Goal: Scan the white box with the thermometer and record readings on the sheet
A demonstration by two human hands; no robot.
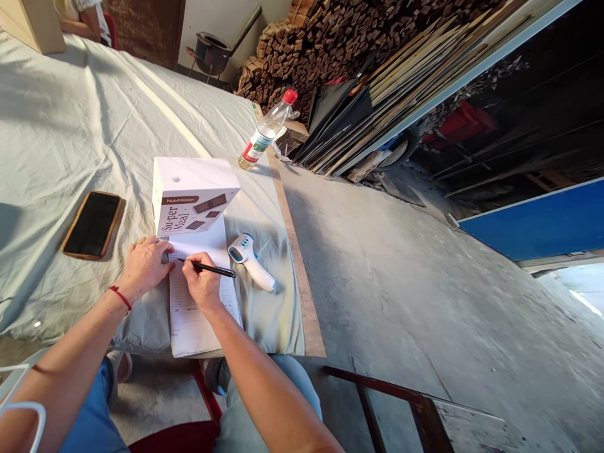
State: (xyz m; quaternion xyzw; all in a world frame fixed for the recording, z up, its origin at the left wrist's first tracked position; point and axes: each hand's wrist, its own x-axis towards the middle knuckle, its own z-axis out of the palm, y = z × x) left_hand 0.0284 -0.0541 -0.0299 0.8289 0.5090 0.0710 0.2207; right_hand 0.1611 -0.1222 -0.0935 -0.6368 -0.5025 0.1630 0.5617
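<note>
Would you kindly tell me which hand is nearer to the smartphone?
Left: the left hand rests right of the smartphone, at the left edge of the paper. The right hand is farther right, holding a pen.

The white box (195,177) hides the far end of the paper (195,336), and the left hand (141,267) covers part of its left edge. The writing is too small to read, as is any reading on the thermometer (255,264); whether the tip of the black pen (212,269) touches the page cannot be told. The picture's edge cuts off the cardboard box (35,25), another person (89,24) and the stacked wood (292,60).
</note>
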